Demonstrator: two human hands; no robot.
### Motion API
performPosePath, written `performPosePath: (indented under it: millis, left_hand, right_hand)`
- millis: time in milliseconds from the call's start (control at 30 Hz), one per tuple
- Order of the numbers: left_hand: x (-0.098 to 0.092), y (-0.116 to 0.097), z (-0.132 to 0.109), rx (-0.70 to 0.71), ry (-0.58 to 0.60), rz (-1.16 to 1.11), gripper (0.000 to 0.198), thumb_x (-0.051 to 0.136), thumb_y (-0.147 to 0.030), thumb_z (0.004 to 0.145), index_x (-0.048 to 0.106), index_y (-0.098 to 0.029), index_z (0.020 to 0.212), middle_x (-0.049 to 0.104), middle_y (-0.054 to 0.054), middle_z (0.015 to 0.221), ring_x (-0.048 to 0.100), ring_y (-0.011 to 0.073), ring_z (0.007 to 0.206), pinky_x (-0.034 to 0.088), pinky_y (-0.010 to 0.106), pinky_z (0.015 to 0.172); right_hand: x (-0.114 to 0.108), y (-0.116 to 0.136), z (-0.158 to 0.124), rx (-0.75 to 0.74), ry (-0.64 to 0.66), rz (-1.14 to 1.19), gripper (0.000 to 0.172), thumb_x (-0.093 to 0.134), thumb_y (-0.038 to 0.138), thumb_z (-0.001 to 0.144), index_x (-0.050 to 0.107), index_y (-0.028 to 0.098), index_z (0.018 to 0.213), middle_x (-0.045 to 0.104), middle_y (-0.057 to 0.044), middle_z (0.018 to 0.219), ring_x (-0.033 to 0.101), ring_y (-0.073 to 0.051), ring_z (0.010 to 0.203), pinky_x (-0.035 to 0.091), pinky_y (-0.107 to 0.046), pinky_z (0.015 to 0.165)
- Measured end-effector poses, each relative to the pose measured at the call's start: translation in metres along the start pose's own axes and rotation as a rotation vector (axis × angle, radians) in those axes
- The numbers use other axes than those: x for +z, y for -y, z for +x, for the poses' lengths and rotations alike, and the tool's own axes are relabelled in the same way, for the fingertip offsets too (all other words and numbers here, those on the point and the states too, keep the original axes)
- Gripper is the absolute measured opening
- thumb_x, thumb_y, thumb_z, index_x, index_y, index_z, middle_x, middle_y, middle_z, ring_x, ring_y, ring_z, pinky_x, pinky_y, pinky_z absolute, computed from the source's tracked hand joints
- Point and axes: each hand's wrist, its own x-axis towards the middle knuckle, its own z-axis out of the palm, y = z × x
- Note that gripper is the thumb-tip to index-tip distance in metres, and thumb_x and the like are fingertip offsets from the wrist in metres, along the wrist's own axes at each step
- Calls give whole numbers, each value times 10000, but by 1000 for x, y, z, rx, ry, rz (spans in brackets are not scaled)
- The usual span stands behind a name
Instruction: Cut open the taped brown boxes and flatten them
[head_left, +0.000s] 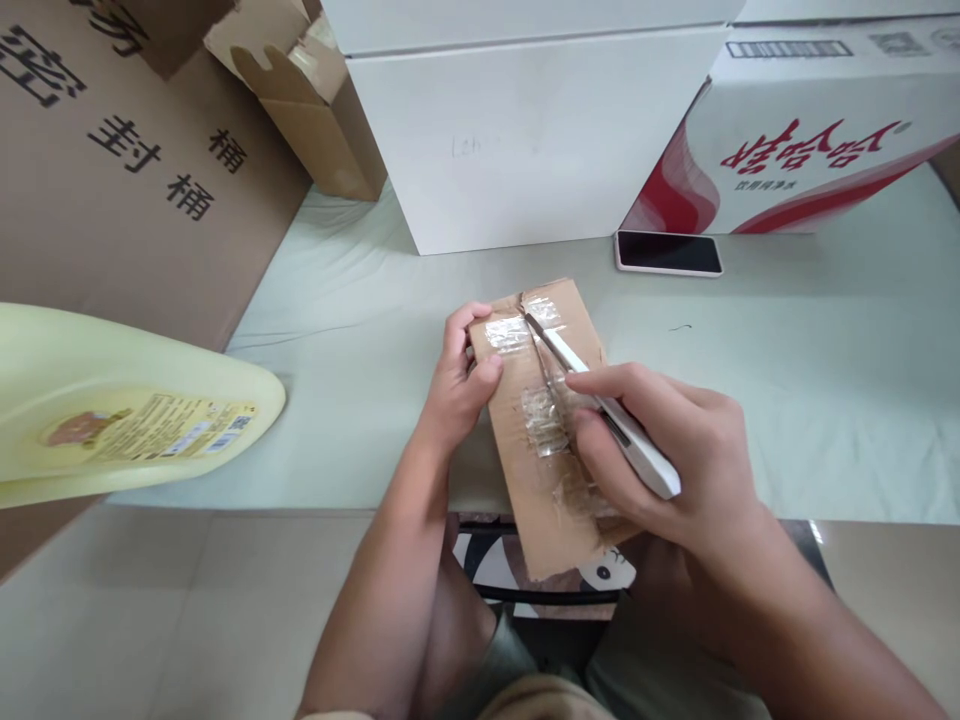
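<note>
A small brown cardboard box with strips of clear tape across its top seam rests partly over the table's near edge. My left hand grips its far left corner, thumb on top and fingers round the side. In my right hand is a white utility knife, held much like a pen. Its blade tip touches the seam near the far end of the box, where the tape there is split. Tape nearer to me looks wrinkled, and my right fingers partly hide it.
Behind the box stand a white carton and a red-and-white printed carton. A phone lies by them. At left are a pale yellow bottle, a large brown carton and a small open box. Green cloth covers the table.
</note>
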Motion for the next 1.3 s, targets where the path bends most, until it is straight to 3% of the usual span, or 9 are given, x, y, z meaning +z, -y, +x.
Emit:
performPosePath:
  millis: [233, 433, 700, 967, 1100, 1300]
  left_hand:
    - [-1, 3, -1, 6, -15, 29, 584, 719, -594, 834, 509, -314, 1302, 609, 59, 1210, 596, 216, 953, 547, 353, 850]
    - [-1, 2, -1, -6, -25, 14, 624, 740, -640, 809, 514, -317, 1293, 605, 62, 1227, 596, 218, 962, 543, 347, 848]
    - [0, 1, 0, 11, -36, 17, 589, 739, -618, 825, 526, -320, 1286, 614, 34, 1091, 574, 186, 862, 527, 318, 777]
    - [2, 0, -2, -1, -43, 6, 523, 712, -504, 839, 514, -319, 1288, 618, 30, 1079, 580, 181, 845, 526, 314, 749]
    - [1, 1, -1, 5, -45, 4, 555, 731, -557, 832, 523, -319, 1288, 621, 33, 1092, 586, 183, 842, 525, 315, 744]
    - [-5, 8, 2, 88, -20, 67, 692, 743, -675, 807, 504, -315, 1347, 611, 74, 1314, 622, 258, 1122, 534, 362, 936]
  right_hand:
    - [5, 9, -3, 55, 90, -128, 132, 575, 203, 977, 602, 219, 1106, 682, 9, 755, 545, -116, 507, 387, -253, 491]
    - [12, 6, -4, 64, 57, -186, 108, 560, 232, 978, 620, 217, 1067, 641, 23, 670, 506, -119, 466, 341, -261, 477]
    - [7, 7, -8, 51, 5, -51, 150, 555, 142, 932, 589, 228, 1050, 588, 54, 647, 436, -91, 442, 345, -239, 482]
    - [14, 6, -7, 22, 47, -207, 124, 531, 188, 936, 626, 200, 1015, 508, 66, 557, 409, -92, 413, 298, -245, 447]
    - [10, 6, -10, 36, 30, -80, 110, 538, 169, 946, 597, 209, 1028, 535, 69, 589, 415, -77, 424, 334, -222, 454]
    - [2, 9, -18, 47, -106, 122, 100, 568, 173, 891, 578, 238, 966, 508, 60, 583, 426, -92, 432, 316, -246, 428]
